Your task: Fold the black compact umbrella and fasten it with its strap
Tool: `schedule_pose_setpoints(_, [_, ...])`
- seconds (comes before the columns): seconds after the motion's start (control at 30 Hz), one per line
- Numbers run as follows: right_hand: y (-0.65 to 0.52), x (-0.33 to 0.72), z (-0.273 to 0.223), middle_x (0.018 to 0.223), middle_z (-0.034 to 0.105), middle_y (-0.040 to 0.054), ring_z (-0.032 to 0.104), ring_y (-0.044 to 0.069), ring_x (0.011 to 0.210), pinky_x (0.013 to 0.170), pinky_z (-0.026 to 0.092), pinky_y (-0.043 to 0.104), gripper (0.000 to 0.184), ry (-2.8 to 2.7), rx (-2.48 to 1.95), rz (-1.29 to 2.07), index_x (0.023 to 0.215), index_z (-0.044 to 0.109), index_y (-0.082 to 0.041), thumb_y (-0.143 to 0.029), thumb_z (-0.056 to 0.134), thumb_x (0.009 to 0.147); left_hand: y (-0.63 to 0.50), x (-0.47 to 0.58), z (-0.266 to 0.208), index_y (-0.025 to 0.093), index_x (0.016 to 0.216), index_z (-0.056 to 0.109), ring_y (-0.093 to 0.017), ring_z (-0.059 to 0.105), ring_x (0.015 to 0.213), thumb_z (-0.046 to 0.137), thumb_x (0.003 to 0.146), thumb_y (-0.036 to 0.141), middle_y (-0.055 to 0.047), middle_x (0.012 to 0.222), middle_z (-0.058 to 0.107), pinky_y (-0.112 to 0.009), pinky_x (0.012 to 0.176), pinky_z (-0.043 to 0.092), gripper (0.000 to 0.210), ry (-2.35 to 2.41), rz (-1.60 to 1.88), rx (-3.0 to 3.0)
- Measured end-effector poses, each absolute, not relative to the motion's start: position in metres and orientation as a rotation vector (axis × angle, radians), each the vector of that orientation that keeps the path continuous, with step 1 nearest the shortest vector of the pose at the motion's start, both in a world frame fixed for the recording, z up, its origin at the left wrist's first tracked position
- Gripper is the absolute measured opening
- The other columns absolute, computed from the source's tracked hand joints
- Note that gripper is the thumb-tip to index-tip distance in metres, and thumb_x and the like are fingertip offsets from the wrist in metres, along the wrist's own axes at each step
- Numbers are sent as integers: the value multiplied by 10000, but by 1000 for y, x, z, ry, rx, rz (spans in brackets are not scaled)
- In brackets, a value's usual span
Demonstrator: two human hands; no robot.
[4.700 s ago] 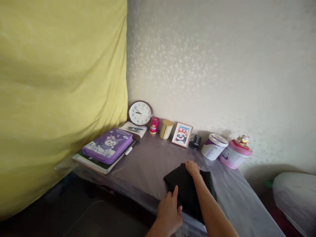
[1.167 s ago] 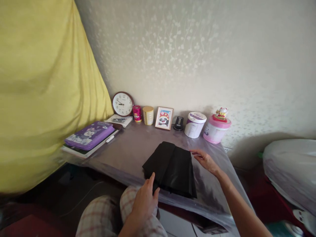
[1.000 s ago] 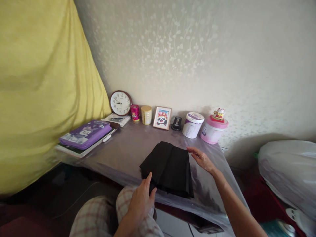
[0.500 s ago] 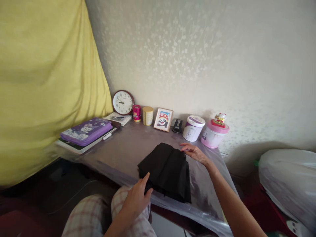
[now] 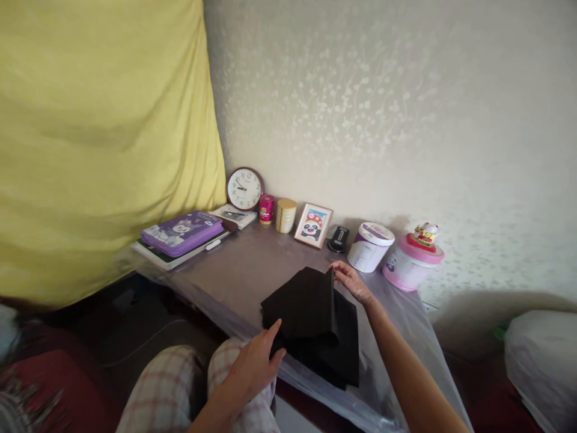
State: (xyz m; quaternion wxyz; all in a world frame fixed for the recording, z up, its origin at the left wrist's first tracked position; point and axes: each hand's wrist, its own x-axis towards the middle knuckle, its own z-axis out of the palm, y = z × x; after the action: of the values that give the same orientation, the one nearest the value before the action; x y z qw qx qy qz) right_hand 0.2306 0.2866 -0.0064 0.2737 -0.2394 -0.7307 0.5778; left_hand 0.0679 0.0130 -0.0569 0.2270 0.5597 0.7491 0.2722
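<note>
A black folding umbrella (image 5: pixel 297 307) lies on the plastic-covered table near its front edge, its loose cloth panels spread in layers. My left hand (image 5: pixel 259 358) is closed around its dark near end at the lower left, thumb and forefinger on either side; the part inside the palm is hidden. Up at the far right corner, my right hand (image 5: pixel 350 280) pinches the edge of one panel between thumb and fingers. That panel is raised and folded over to the left, and another layer lies flat beneath it on the right.
Along the wall stand a round clock (image 5: pixel 245 189), a pink can (image 5: pixel 266 209), a yellow-lidded jar (image 5: pixel 285 216), a panda picture frame (image 5: pixel 314 225), a small black object (image 5: pixel 338 239), a white tub (image 5: pixel 371 247) and a pink-lidded tub (image 5: pixel 412 263) bearing a cat figurine. A purple case (image 5: pixel 183 233) lies left.
My right hand has taken hold of a panel edge and lifted it, turning it leftward. My left hand stays at the near end. The whole view has shifted, with things appearing further right.
</note>
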Motion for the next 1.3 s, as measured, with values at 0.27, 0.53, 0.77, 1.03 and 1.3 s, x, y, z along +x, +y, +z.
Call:
schedule_pose_setpoints(0.27, [297, 220, -12, 654, 512, -48, 499, 89, 621, 661, 424, 233, 264, -2072, -701, 1572, 706, 537, -182, -396, 685, 667, 14, 66, -54, 138, 1361, 340, -211, 541, 1097, 447, 803, 308, -110, 1220, 572, -302, 947, 386, 593, 2058, 715, 1525])
schedule_pose_setpoints(0.53, [306, 188, -28, 577, 439, -60, 398, 81, 510, 497, 339, 205, 301, -2291, -753, 1212, 702, 511, -196, -493, 550, 729, 16, 64, -50, 161, 1361, 333, -207, 548, 1090, 454, 808, 307, -95, 1208, 583, -287, 930, 390, 584, 2092, 633, 1530])
schedule_pose_setpoints(0.77, [312, 182, -38, 648, 563, -27, 501, 128, 605, 569, 388, 234, 305, -2465, -872, 952, 728, 594, -193, -486, 510, 742, 14, 70, -43, 158, 1348, 338, -238, 588, 994, 415, 830, 305, -111, 1115, 621, -320, 855, 418, 544, 2152, 527, 1569])
schedule_pose_setpoints(1.03, [311, 178, -37, 705, 631, 2, 551, 156, 670, 621, 385, 251, 262, -2596, -992, 657, 744, 639, -204, -432, 510, 759, 13, 76, -42, 143, 1360, 294, -262, 597, 947, 406, 835, 285, -130, 1090, 621, -343, 798, 421, 555, 2216, 469, 1562])
schedule_pose_setpoints(1.3, [301, 172, -29, 759, 660, 20, 583, 166, 712, 630, 383, 250, 163, -2669, -1084, 442, 738, 642, -209, -338, 549, 771, 10, 86, -41, 229, 1419, -45, -215, 607, 891, 444, 839, 280, -86, 1102, 587, -292, 738, 415, 760, 2333, 640, 1522])
